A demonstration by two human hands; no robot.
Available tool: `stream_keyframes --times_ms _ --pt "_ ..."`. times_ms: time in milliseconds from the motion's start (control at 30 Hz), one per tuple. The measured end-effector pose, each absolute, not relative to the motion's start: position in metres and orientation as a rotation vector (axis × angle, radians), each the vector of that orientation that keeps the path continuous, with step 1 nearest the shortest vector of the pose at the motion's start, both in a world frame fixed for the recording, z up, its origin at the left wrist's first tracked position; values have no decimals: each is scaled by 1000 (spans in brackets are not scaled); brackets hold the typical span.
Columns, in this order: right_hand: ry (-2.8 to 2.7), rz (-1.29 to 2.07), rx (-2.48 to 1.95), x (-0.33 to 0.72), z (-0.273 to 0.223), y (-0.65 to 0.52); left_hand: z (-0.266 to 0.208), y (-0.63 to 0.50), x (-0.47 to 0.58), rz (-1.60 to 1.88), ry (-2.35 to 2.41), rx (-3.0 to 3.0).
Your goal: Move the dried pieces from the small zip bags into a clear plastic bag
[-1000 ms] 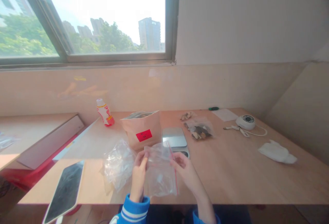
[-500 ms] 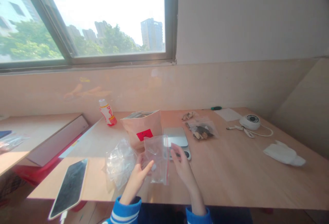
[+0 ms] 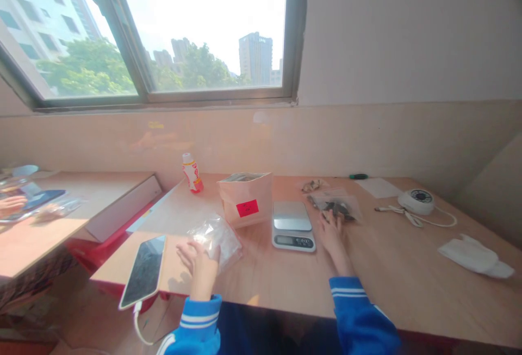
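My left hand [image 3: 200,263] rests with spread fingers at the near edge of the crumpled clear plastic bags [image 3: 223,243]. To the right, my right hand [image 3: 333,238] reaches past the scale, its fingertips apart and at a clear zip bag of dark and tan pieces [image 3: 345,208]; whether they press on it I cannot tell. Between the hands stands a digital kitchen scale [image 3: 292,218] with a bare metal plate. Behind the plastic bags, a kraft paper pouch [image 3: 246,192] with a red label stands upright with its top open.
A phone [image 3: 143,272] with a white cable lies at the left edge. Farther back are a drink bottle [image 3: 192,174], a smaller bag of pieces [image 3: 313,186], a green-handled tool [image 3: 358,176] and a white dome camera [image 3: 416,201]. White cloth [image 3: 475,256] lies right. Another person's hand [image 3: 12,205] shows far left.
The clear zip bag between my hands has been put down on the left with the other plastic. My right hand has moved right to the bag of pieces. The view has shifted left.
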State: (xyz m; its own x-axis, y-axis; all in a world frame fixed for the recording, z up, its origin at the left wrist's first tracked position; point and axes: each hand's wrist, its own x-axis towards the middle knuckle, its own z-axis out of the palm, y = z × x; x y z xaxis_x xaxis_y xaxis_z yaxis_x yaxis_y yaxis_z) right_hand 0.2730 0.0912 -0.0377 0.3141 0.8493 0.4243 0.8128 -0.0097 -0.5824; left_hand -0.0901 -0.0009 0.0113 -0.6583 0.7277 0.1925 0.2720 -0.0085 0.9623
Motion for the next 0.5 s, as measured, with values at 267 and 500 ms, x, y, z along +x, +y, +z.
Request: stream_keyframes --times_ms 267,500 --pt "-1279 48 -1736 270 -1 80 4 11 -91 1508 1876 1333" --pt "-780 -44 -1415 281 45 -13 4 13 -101 1397 1966 1370"
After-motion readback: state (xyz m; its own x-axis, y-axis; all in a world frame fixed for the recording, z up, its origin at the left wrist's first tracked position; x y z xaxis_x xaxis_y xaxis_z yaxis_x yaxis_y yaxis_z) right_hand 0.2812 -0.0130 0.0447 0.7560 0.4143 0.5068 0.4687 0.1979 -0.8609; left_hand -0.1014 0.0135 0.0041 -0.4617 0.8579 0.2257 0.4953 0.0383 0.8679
